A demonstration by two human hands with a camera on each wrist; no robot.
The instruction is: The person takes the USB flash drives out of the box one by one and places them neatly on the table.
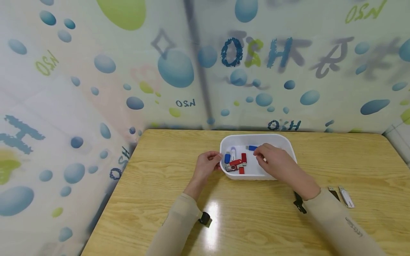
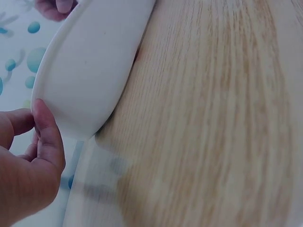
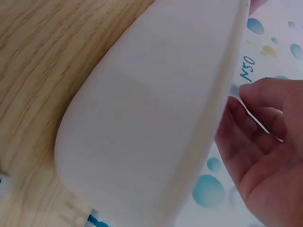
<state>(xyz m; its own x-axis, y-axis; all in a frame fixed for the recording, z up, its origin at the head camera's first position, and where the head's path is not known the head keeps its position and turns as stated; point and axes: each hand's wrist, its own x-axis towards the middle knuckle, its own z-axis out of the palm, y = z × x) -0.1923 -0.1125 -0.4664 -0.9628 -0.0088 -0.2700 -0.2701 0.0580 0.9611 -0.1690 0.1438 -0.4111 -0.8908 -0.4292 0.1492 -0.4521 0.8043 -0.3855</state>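
A white plastic tub [image 1: 253, 176] stands on the table with several USB sticks inside. At its left end, my left hand [image 1: 206, 164] pinches the rim between thumb and fingers; the left wrist view shows the thumb on the outer wall [image 2: 90, 66]. My right hand [image 1: 277, 160] hovers over the tub's right half, fingers loosely bent, close to a blue USB stick [image 1: 252, 148]. Thumb and fingers stand apart in the right wrist view, nothing visible between them. Grouped at the left are a red stick [image 1: 244, 157], a white one [image 1: 233, 153], another blue one [image 1: 227, 158] and a silver-and-red swivel stick [image 1: 231, 168].
On the table to the right of the tub lie a black USB stick [image 1: 334, 193] and a white one [image 1: 347, 197]. The wooden table [image 1: 160, 170] ends at a patterned curtain-like backdrop [image 1: 179, 67]. Black camera mounts [image 1: 204, 218] sit at both wrists.
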